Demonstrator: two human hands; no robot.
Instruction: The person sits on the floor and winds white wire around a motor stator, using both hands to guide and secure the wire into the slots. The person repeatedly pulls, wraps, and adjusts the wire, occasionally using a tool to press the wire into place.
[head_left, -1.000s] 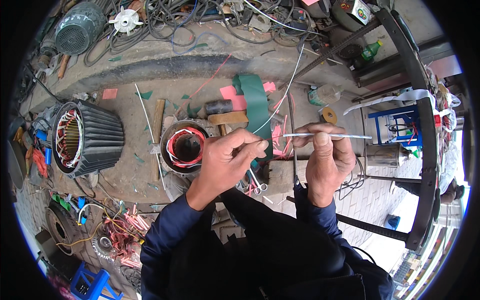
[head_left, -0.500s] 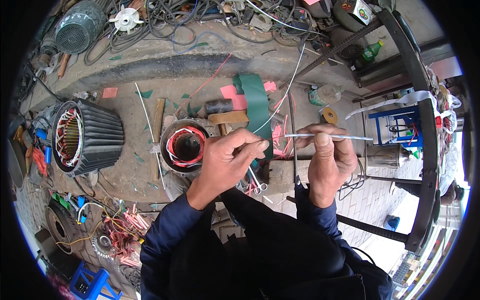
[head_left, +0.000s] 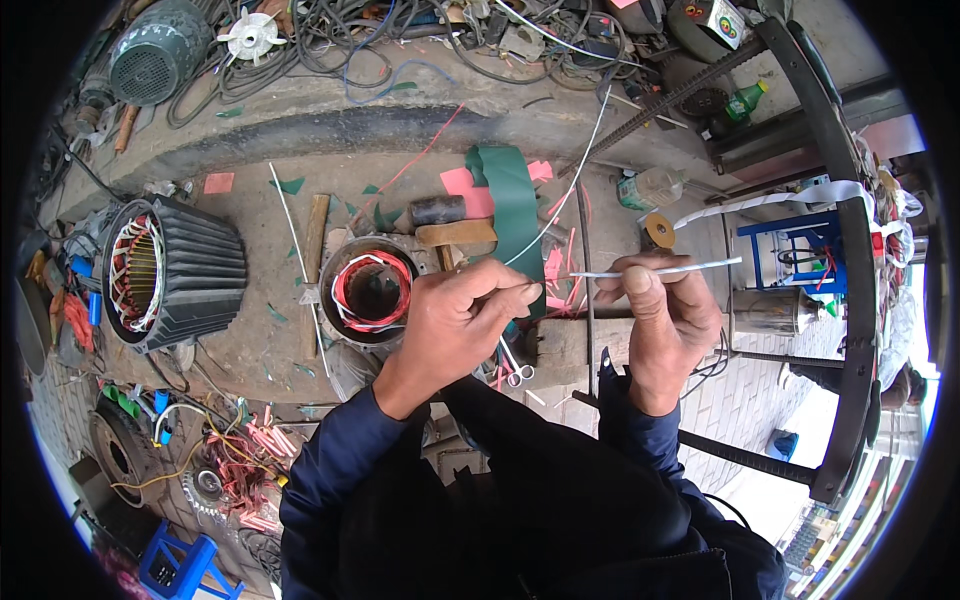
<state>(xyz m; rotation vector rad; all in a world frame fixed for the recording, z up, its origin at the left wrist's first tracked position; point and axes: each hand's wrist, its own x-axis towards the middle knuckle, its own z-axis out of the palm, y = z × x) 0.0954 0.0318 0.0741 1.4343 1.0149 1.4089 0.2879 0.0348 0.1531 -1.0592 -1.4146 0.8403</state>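
My left hand is closed in a pinch, and a thin reddish wire shows faintly at its fingertips. A long white cord runs from behind those fingers up toward the back. My right hand pinches a thin white sleeve between thumb and fingers. One end of the sleeve points at my left fingertips, with a small gap between. Left of my left hand stands a round motor housing with red and white windings inside. Scissors lie just below my left hand, partly hidden.
A larger ribbed motor housing lies at left. Green sheet, a dark mallet head, a wooden stick and a tape roll lie about. A dark metal frame rises at right. Tangled cables fill the back.
My right hand has shifted slightly right and tilted, with the sleeve's far end rising. The sleeve has slid a little in its grip. My left hand stays almost still.
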